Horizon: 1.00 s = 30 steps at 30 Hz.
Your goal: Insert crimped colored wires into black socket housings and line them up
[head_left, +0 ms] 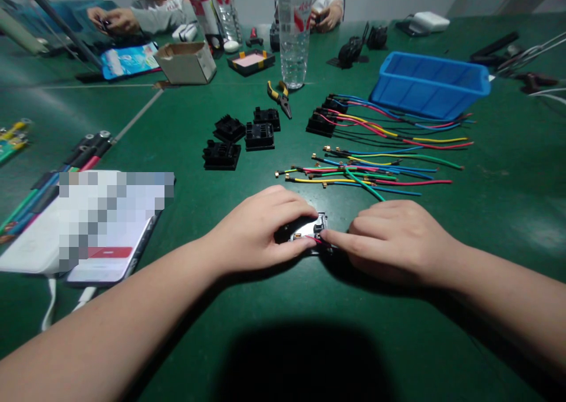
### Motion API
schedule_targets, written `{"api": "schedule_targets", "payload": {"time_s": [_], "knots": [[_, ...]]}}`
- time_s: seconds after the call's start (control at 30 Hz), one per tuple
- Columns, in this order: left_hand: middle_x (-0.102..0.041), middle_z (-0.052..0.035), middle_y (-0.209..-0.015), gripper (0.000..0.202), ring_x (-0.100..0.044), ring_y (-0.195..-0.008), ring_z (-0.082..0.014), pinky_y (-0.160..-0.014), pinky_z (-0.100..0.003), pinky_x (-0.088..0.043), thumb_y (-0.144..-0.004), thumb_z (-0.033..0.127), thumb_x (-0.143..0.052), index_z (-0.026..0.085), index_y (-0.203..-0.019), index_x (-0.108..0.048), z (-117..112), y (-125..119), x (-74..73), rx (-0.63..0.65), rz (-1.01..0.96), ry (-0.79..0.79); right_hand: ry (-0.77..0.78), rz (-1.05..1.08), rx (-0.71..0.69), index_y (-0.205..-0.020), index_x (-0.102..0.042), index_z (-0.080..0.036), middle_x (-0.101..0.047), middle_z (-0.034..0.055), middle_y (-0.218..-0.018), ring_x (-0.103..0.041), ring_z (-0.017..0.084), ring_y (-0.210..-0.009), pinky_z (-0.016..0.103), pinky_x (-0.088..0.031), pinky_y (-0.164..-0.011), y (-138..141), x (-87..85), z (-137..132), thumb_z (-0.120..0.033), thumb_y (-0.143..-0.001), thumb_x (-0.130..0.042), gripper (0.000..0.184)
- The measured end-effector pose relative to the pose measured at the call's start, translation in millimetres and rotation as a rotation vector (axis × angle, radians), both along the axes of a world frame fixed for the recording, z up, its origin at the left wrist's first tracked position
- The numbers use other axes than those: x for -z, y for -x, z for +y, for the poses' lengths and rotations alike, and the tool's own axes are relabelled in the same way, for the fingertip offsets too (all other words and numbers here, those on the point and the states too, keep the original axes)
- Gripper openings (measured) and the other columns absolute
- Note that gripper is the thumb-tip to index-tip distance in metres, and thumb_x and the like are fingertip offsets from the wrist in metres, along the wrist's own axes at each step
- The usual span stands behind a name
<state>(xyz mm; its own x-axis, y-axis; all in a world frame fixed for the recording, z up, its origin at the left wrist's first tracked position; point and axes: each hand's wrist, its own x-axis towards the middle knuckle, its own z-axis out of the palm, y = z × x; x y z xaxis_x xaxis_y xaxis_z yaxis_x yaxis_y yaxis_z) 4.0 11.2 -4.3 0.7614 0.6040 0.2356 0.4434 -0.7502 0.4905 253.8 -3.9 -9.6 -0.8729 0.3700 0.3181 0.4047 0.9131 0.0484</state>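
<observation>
My left hand [260,228] curls around a small black connector block [315,228] lying on the green table [309,307], holding it down. My right hand [393,240] pinches a thin red wire [319,240] at the block's right side, fingertips pressed together against it. Much of the block is hidden under my fingers. Loose coloured wires [367,175] with metal terminals lie just beyond my hands. Several more black connector blocks [241,137] sit farther out to the left of them.
Wired black connectors [325,119] lie before a blue plastic bin [431,83]. Pliers [279,95] and a water bottle [294,30] stand centre back. A phone [106,237] on a white power bank lies left, a cardboard box [186,63] behind. Other people's hands work at the far edge.
</observation>
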Motion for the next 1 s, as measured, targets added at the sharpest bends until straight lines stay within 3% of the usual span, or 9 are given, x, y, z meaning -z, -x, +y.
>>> {"api": "schedule_targets", "payload": {"time_s": [0.2,0.4,0.53,0.63,0.83,1.0], "knots": [[-0.070,-0.0069,-0.105,0.030,-0.061,-0.098,-0.0175,-0.089,-0.029,-0.046,-0.087,0.029,-0.062,0.011,-0.111,-0.064,0.5,-0.2,-0.4,0.005,-0.009,-0.017,0.102,-0.021,0.001,-0.122,-0.061,-0.021,-0.056,0.0006,-0.064,-0.046,0.014,-0.056,0.032,-0.023,-0.056,1.3,-1.4,-1.4,-0.024,-0.097,-0.041,0.032],[-0.070,-0.0071,-0.104,0.031,-0.061,-0.098,-0.0174,-0.089,-0.029,-0.045,-0.087,0.029,-0.061,0.010,-0.111,-0.064,0.4,-0.8,-0.1,0.013,-0.015,-0.017,0.342,0.056,-0.032,-0.121,-0.060,-0.018,-0.060,0.0002,-0.070,-0.049,0.012,-0.058,0.028,-0.029,-0.057,3.2,-7.1,-0.6,-0.020,-0.093,-0.047,0.030],[-0.070,-0.0071,-0.105,0.032,-0.060,-0.098,-0.0175,-0.090,-0.030,-0.044,-0.087,0.029,-0.061,0.010,-0.112,-0.064,0.8,-1.0,0.1,0.018,-0.015,-0.015,0.398,0.073,-0.031,-0.119,-0.060,-0.018,-0.061,-0.0006,-0.070,-0.050,0.012,-0.058,0.027,-0.031,-0.057,4.2,-9.6,-0.5,-0.019,-0.093,-0.048,0.029],[-0.070,-0.0069,-0.105,0.032,-0.060,-0.098,-0.0174,-0.090,-0.029,-0.044,-0.088,0.030,-0.061,0.010,-0.113,-0.063,1.3,-1.0,-0.4,0.023,-0.010,-0.007,0.381,0.052,-0.021,-0.121,-0.059,-0.018,-0.062,-0.0002,-0.071,-0.051,0.012,-0.059,0.027,-0.031,-0.058,4.4,-9.0,-2.1,-0.020,-0.093,-0.048,0.030],[-0.070,-0.0066,-0.106,0.031,-0.060,-0.099,-0.0179,-0.091,-0.030,-0.043,-0.088,0.031,-0.061,0.011,-0.112,-0.063,2.3,0.1,0.0,0.030,0.000,0.002,0.157,0.006,0.031,-0.118,-0.061,-0.019,-0.061,0.0021,-0.070,-0.050,0.015,-0.060,0.030,-0.028,-0.057,3.4,-4.1,-5.1,-0.023,-0.096,-0.042,0.029],[-0.070,-0.0061,-0.105,0.030,-0.060,-0.096,-0.0183,-0.088,-0.031,-0.044,-0.088,0.031,-0.060,0.012,-0.112,-0.063,2.4,1.3,0.6,0.036,0.004,0.005,0.109,0.037,0.077,-0.116,-0.061,-0.017,-0.065,0.0041,-0.077,-0.051,0.014,-0.061,0.029,-0.027,-0.055,2.6,-3.2,-1.1,-0.024,-0.094,-0.045,0.028]]}}
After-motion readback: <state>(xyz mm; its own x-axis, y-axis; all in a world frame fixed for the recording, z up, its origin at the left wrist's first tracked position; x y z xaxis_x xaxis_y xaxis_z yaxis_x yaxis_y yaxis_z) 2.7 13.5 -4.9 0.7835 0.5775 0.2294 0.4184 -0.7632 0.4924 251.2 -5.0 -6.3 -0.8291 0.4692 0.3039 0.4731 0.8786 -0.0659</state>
